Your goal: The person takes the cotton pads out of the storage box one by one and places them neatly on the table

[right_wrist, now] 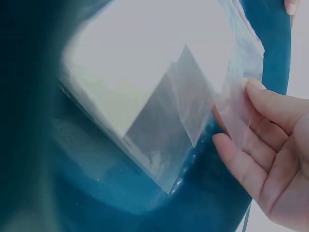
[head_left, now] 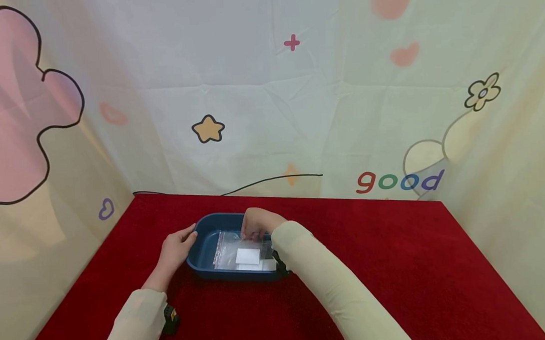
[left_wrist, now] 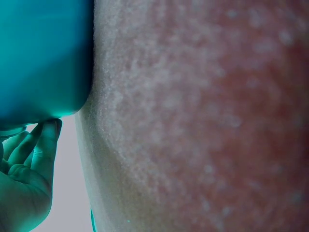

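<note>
A blue plastic basin (head_left: 231, 275) sits on the red cloth. My left hand (head_left: 172, 251) grips its left end, thumb at the rim; the left wrist view shows those fingers (left_wrist: 44, 150) against the basin's outer side. Inside lie clear zip bags (head_left: 227, 251) with white square pieces (head_left: 247, 256) showing in or under them. Reaching in from the right, my right hand (head_left: 260, 223) pinches a corner of a clear bag (right_wrist: 236, 113). In the right wrist view the thumb presses on top of the film and the fingers are below it. My right forearm hides the basin's right end.
Red cloth (head_left: 379, 266) covers the table around the basin. A printed curtain (head_left: 252, 100) hangs behind and at both sides. Dark wrist devices are strapped near my left sleeve (head_left: 140, 314) and right sleeve (head_left: 316, 268).
</note>
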Motion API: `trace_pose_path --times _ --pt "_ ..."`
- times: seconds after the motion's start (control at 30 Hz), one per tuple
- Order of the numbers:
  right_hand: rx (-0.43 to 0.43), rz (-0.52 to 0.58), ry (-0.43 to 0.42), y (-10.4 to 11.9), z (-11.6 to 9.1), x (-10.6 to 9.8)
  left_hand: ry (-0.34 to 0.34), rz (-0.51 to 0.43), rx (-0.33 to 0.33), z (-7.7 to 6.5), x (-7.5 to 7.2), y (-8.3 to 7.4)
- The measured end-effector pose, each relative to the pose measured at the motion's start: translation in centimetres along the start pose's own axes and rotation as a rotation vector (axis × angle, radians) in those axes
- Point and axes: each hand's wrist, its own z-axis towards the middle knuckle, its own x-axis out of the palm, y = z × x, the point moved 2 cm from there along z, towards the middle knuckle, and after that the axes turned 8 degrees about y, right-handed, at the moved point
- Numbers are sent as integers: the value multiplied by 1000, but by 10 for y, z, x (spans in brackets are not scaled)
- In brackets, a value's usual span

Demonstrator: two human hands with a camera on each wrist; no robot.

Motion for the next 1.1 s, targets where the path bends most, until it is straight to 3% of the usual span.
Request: trace_pose_path --times 0.3,1.1 --pt "-60 170 19 -2 -11 -9 10 -14 -25 -1 1 1" --pt "-112 355 136 0 -20 -31 4 -23 -24 1 2 0"
